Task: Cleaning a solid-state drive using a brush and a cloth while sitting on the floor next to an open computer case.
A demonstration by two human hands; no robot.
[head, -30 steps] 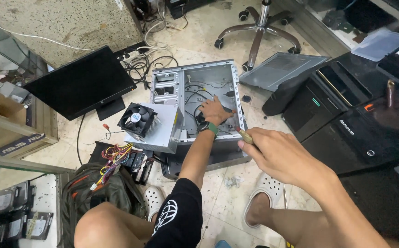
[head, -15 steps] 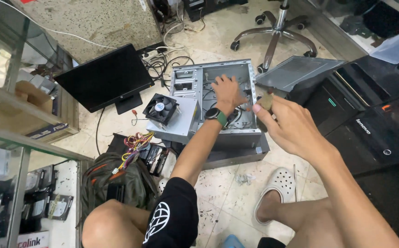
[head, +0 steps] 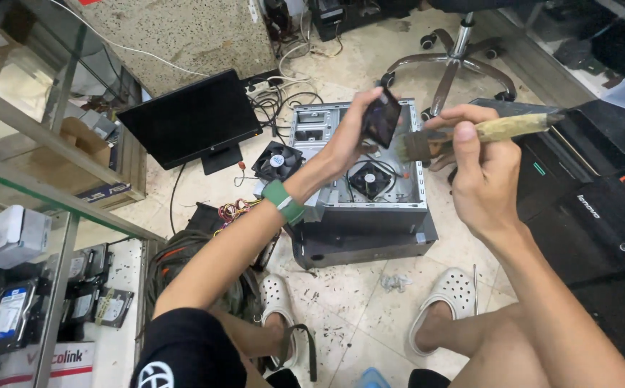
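My left hand (head: 352, 133), with a green band on the wrist, holds up a small dark flat computer part (head: 382, 118) above the open grey computer case (head: 359, 208). My right hand (head: 481, 169) grips a paintbrush (head: 470, 135) by its wooden handle, with the bristles pointing left and almost touching the dark part. Inside the case a round black fan (head: 369, 179) shows. The case lies on its side on the tiled floor between my feet.
A black monitor (head: 194, 118) stands to the left, a loose black fan (head: 278, 159) beside the case. Cables (head: 283, 93) lie behind. A black office chair base (head: 456, 54) stands beyond, black computer towers (head: 600, 194) at right, glass shelving (head: 32, 179) at left.
My left hand has come up out of the case holding the dark part. My right hand has lifted the brush toward it. The camera has moved closer.
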